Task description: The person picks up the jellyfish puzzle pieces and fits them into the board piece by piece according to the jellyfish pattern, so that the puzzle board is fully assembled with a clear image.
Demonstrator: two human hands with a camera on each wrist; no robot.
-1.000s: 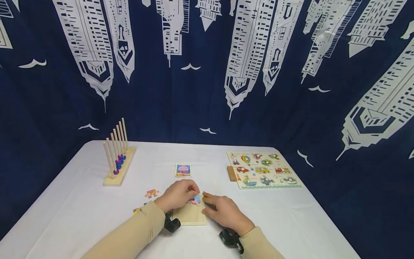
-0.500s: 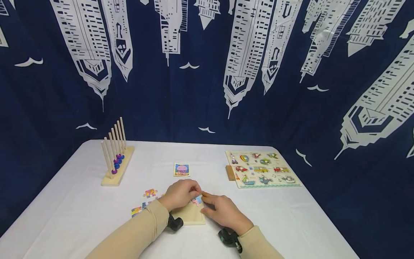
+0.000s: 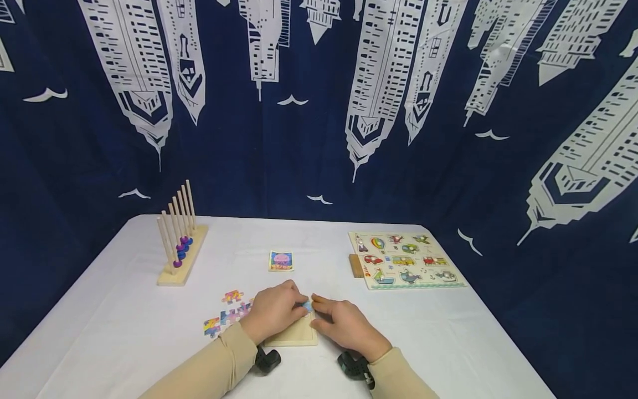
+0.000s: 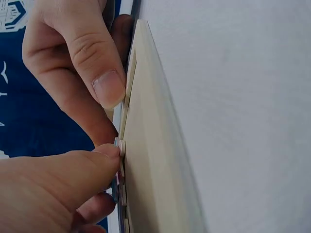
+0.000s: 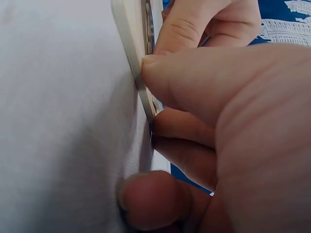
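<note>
A shallow wooden puzzle tray lies on the table before me. At its far right corner, my left hand pinches a light-blue jigsaw piece between thumb and fingers, hiding most of it. The left wrist view shows the edge of that piece at the thumb tip, low over the tray floor. My right hand holds the tray by its right rim, its thumb on the edge and a finger near the far corner. Loose jigsaw pieces lie left of the tray, partly behind my left hand.
Beyond the tray lies a small picture card with a pink octopus. A wooden peg stand with purple and blue beads is at the left. A vehicle puzzle board rests on a brown block at the right.
My left hand has shifted slightly right and closer to the tray corner, covering more of the pieces there. More loose pieces show at left. My right hand stays at the rim.
</note>
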